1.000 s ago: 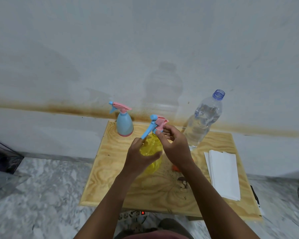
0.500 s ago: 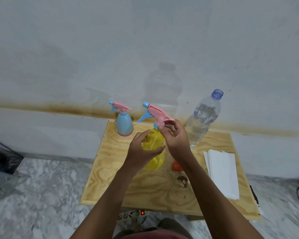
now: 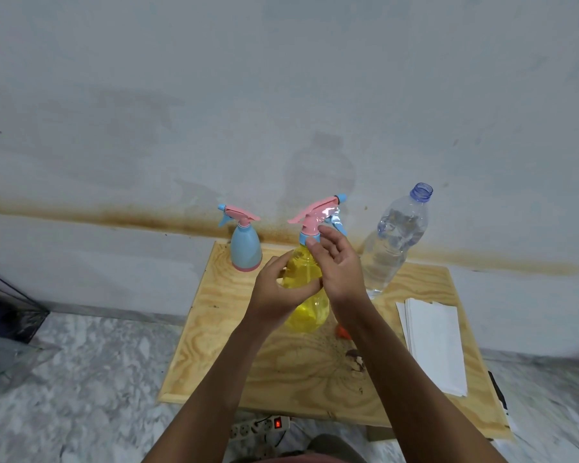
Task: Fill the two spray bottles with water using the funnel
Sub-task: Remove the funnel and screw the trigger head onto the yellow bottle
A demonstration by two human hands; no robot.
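A: What are the hands doing?

B: The left hand (image 3: 281, 289) is wrapped around the belly of the yellow spray bottle (image 3: 306, 315) and holds it upright. The right hand (image 3: 340, 267) is at the neck. Its thumb lies on the blue collar (image 3: 305, 236) and the forefinger goes behind it, so I read it as a light pinch. The other fingers are loose.

A: Where is that bottle?

B: It is over the middle of the wooden table (image 3: 214, 345). I cannot tell if its base rests on the wood. The pink spray head (image 3: 318, 215) sits on the neck.

A: So which step is this?

B: I think it is the opening. The head must be unscrewed before any water can go in. The blue spray bottle (image 3: 246, 248) stands at the back left corner with its head on, untouched.

A: What does the next move need?

B: The left hand should keep the body from turning while the right turns the collar and then lifts the head straight up. After that the funnel is needed. A small orange thing (image 3: 343, 330), half hidden behind the right wrist, is probably it. The water bottle (image 3: 391, 248) stands uncapped just to the right. A stack of white paper (image 3: 435, 342) lies further right.
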